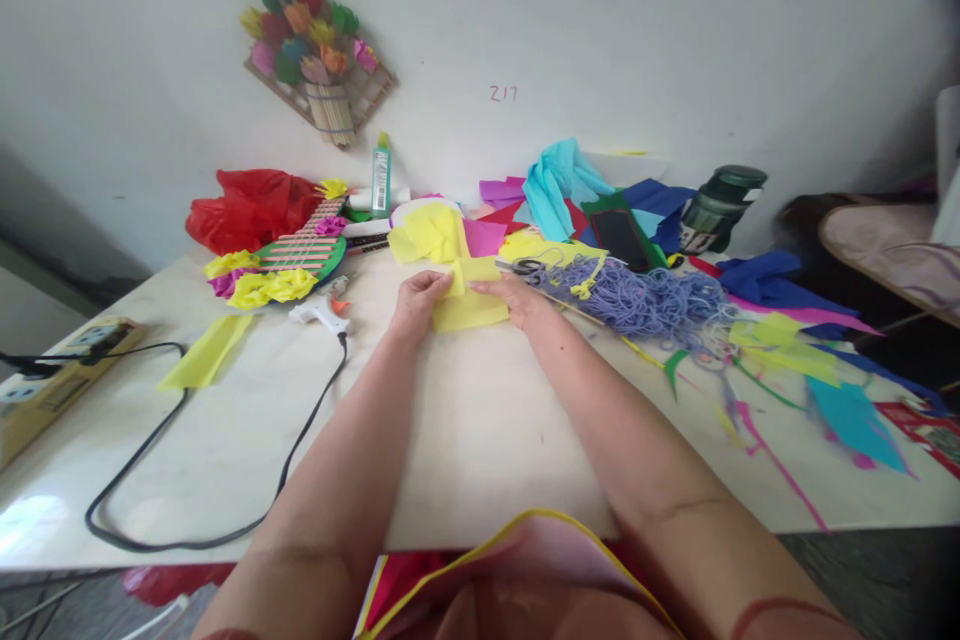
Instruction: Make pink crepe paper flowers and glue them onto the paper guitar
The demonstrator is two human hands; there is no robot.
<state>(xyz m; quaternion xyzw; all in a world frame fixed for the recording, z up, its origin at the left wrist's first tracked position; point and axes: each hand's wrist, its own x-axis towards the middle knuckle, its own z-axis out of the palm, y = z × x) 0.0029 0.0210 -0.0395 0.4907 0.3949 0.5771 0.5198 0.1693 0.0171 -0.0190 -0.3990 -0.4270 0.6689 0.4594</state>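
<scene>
Both of my hands rest on a piece of yellow tissue paper (472, 305) lying on the pale table (465, 420). My left hand (417, 300) pinches its left edge with curled fingers. My right hand (517, 298) presses and grips the right side, fingers bent. More crumpled yellow paper (429, 232) lies just behind the piece.
A white glue gun (321, 313) with a black cord (225, 480) lies left of my hands. Also left: a yellow strip (206, 352), a power strip (52, 375) and a paper-flower craft (277, 265). Right: scissors (529, 267), purple yarn (645, 298), coloured paper scraps (787, 340), a dark jar (721, 208).
</scene>
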